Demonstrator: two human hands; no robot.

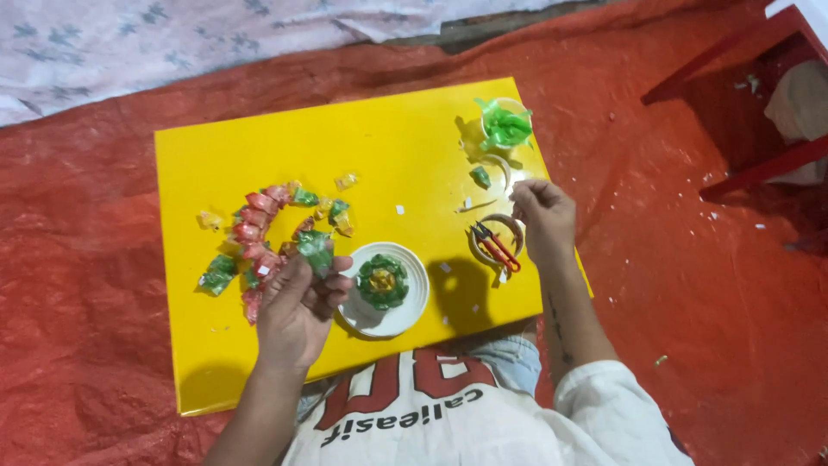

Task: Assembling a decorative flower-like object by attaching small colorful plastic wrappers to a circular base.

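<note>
The left hand [297, 298] pinches a green folded wrapper piece [316, 248] over the near middle of the yellow worktop [388, 129]. The white dish [414, 298] with its green rosette [382, 282] lies just beside it, toward the right edge. The right hand [542, 217] hangs closed near the right edge, above the red-handled scissors [496, 246], perhaps pinching something too small to tell.
</note>
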